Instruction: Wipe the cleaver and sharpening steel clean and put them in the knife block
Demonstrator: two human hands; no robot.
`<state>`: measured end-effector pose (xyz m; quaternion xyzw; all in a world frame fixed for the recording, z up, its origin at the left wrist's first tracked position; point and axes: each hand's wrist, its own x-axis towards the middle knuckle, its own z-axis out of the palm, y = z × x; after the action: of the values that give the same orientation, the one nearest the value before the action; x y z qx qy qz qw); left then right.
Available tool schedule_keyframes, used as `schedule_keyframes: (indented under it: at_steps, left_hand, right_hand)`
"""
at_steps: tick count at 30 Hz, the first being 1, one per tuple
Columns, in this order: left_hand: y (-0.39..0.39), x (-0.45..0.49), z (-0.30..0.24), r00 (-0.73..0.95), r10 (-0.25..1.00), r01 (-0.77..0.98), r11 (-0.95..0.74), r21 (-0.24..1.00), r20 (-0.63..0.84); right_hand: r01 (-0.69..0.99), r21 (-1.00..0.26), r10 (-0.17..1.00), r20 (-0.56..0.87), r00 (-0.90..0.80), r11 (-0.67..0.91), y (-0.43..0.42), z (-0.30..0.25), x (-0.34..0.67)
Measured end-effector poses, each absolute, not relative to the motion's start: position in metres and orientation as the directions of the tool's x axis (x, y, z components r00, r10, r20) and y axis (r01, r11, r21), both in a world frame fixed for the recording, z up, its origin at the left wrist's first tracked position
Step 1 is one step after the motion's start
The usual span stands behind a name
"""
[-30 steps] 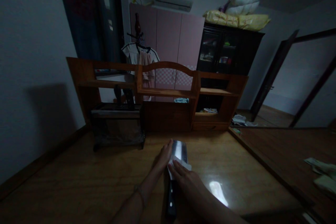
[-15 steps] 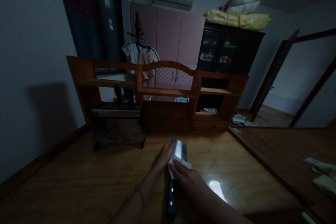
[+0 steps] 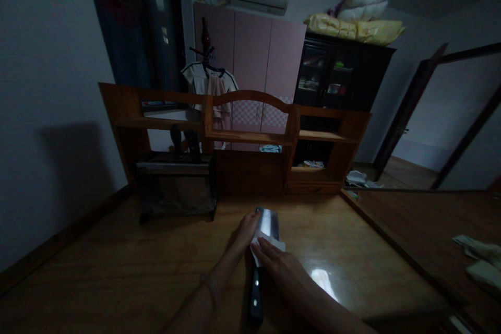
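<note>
A cleaver with a broad shiny blade lies along the desk, its black riveted handle toward me. My left hand holds the blade by its left edge, near the far end. On the blade's near part, my right hand presses down a folded white wipe; whether it is paper or cloth I cannot tell. The fingers of the right hand lie close together over the wipe and hide part of the blade.
A knife rack with black-handled knives stands at the back left of the wooden desk. Behind it rises a wooden shelf unit. A wall borders the left side. Pale cloth lies on the brown surface at right.
</note>
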<state>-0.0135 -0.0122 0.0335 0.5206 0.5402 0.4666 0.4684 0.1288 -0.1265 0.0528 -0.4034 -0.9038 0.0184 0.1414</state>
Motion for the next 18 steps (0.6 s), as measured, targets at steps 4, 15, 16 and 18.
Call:
schedule_keyframes:
  at_steps: [4, 15, 16, 18]
  left_hand:
    - [-0.008, -0.013, 0.025, -0.019, 1.0, 0.118, 0.006, 0.993, -0.004]
    - [-0.002, -0.012, 0.016, -0.013, 1.0, 0.104, -0.014, 0.995, 0.016]
    - [-0.003, -0.012, 0.018, -0.01, 1.0, 0.102, -0.014, 0.995, 0.015]
    - [-0.006, -0.012, 0.022, -0.003, 1.0, 0.099, -0.013, 0.995, 0.013]
  right_hand:
    - [0.722, -0.142, 0.728, 0.268, -0.63, 0.677, -0.126, 0.052, 0.129]
    - [0.746, -0.123, 0.752, 0.207, -0.626, 0.655, -0.127, 0.051, 0.13]
    - [0.748, -0.125, 0.755, 0.205, -0.623, 0.652, -0.127, 0.052, 0.13]
    - [0.748, -0.136, 0.757, 0.206, -0.62, 0.65, -0.128, 0.053, 0.133]
